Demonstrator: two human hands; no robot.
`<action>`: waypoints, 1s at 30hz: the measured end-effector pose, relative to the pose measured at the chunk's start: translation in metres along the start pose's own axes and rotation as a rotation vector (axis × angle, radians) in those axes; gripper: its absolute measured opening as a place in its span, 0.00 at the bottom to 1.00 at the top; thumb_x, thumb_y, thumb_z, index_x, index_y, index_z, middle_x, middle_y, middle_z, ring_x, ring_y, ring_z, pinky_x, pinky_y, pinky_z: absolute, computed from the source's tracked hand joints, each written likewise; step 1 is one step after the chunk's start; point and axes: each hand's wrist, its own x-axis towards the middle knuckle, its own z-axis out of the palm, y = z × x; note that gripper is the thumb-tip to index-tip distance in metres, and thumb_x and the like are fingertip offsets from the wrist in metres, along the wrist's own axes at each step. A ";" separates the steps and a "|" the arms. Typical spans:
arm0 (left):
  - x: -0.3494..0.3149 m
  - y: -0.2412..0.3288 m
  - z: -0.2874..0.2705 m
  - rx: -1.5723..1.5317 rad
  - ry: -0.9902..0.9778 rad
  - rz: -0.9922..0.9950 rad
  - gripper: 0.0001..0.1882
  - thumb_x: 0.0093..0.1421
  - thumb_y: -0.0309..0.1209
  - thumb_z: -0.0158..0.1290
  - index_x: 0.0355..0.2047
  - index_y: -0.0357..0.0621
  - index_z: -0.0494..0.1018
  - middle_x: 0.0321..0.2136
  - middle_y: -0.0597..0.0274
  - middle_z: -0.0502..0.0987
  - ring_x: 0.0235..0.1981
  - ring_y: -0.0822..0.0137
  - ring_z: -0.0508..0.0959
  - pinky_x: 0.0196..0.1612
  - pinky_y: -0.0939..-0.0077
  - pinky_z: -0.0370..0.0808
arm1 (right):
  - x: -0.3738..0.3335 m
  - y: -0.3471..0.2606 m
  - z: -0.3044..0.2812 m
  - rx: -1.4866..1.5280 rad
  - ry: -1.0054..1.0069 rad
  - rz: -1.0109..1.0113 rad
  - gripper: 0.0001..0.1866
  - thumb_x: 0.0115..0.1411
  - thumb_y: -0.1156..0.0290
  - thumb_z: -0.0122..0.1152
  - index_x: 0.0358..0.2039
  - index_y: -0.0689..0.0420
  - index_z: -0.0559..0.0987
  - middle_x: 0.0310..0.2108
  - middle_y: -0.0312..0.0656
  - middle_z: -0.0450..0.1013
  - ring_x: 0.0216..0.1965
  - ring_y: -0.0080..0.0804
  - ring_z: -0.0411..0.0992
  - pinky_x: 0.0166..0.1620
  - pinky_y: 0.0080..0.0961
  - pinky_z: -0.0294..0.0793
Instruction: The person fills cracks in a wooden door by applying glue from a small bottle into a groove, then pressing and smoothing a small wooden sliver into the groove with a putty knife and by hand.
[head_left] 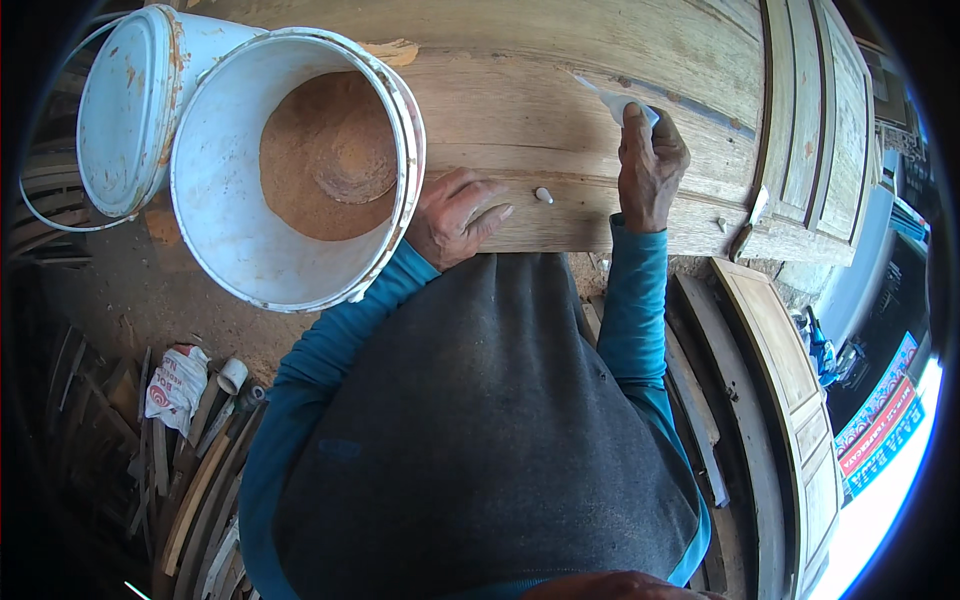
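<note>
My right hand [652, 165] is closed in a pinch round a small white bottle [615, 100]. The bottle's pale, narrow tip points to the far left, over a wooden panel [500, 110]. A dark strip [705, 108] runs along the panel just beyond that hand. My left hand [455, 215] rests on the panel's near edge with fingers apart and nothing in them, close beside a white bucket [185, 195]. Brown powder [300, 130] covers the bucket's bottom, with a round shape pressed into it. Between my hands lies a small white cap-like piece [544, 195].
A second white bucket [120, 110] lies tipped at the far left. A blade with a brown handle [741, 242] lies at the panel's right edge. Framed wooden doors [815, 130] stand at right, another door [780, 350] nearer. Wood offcuts [200, 490] lie at lower left.
</note>
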 end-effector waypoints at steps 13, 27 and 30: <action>0.001 -0.001 0.001 -0.045 0.011 0.009 0.13 0.57 0.28 0.69 0.42 0.39 0.82 0.32 0.52 0.81 0.31 0.52 0.83 0.34 0.63 0.80 | 0.001 -0.006 -0.001 -0.090 -0.014 -0.015 0.20 0.68 0.58 0.66 0.40 0.67 0.84 0.26 0.41 0.80 0.28 0.23 0.72 0.34 0.26 0.71; 0.001 -0.001 -0.003 -0.032 -0.020 0.009 0.14 0.57 0.29 0.69 0.41 0.38 0.82 0.33 0.50 0.82 0.32 0.51 0.83 0.35 0.62 0.80 | 0.000 -0.017 0.000 -0.140 -0.028 -0.048 0.17 0.68 0.63 0.64 0.39 0.68 0.83 0.26 0.45 0.80 0.28 0.26 0.75 0.34 0.28 0.73; 0.001 -0.001 -0.002 -0.043 -0.014 0.008 0.14 0.57 0.29 0.69 0.41 0.38 0.82 0.33 0.50 0.82 0.32 0.51 0.83 0.35 0.62 0.80 | 0.001 -0.016 -0.001 -0.123 -0.029 -0.039 0.16 0.68 0.64 0.64 0.39 0.68 0.83 0.27 0.46 0.80 0.28 0.26 0.75 0.34 0.28 0.73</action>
